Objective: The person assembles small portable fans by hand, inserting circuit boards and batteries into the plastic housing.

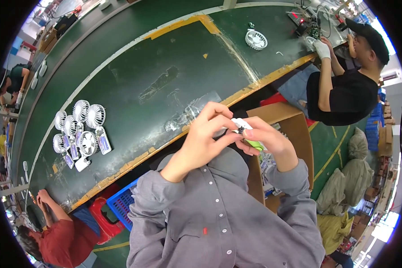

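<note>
Above my lap, just off the table edge, my two hands meet on a small white and green part [254,144], perhaps a piece of a hand-held fan. My right hand [272,138] wraps round it, its thumb pressed on the white end beside something small and dark. From the other side my left hand [210,134] closes in with thumb and fingertips pinched at that same end. Fingers cover much of the part, so its full shape is hidden. On the table to the left lies a group of white fans [88,142], several with round grilles and purplish-labelled bodies.
A green table [134,98] with a worn wooden edge runs across in front. A lone fan head [256,40] lies farther off. An open cardboard box [301,138] with parts stands by my right arm, a blue crate [120,203] below left. Co-workers sit at both sides.
</note>
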The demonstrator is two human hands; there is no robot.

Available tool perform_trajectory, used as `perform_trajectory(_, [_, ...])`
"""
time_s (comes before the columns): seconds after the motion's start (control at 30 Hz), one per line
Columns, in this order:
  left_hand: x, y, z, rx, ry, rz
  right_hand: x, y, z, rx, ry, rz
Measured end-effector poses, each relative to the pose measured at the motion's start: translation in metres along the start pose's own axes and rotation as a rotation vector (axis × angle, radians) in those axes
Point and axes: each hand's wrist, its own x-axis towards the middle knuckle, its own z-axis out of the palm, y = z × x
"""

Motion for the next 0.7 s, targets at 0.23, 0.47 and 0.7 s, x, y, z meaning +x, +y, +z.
perform_trajectory(0.23, [-0.015, 0.0, -0.018, -0.191, 0.034, -0.003, -0.011, -0.002, -0.023, 0.407, -0.031, -0.033])
perform_trajectory(0.47, [-0.027, -0.006, -0.007, -0.192, 0.116, 0.037, -0.003, 0.003, 0.001, 0.2, 0.125, -0.194])
perform_trajectory(0.7, [-0.018, 0.002, -0.003, -0.113, 0.099, -0.131, 0.006, 0.002, 0.005, 0.187, 0.202, -0.294])
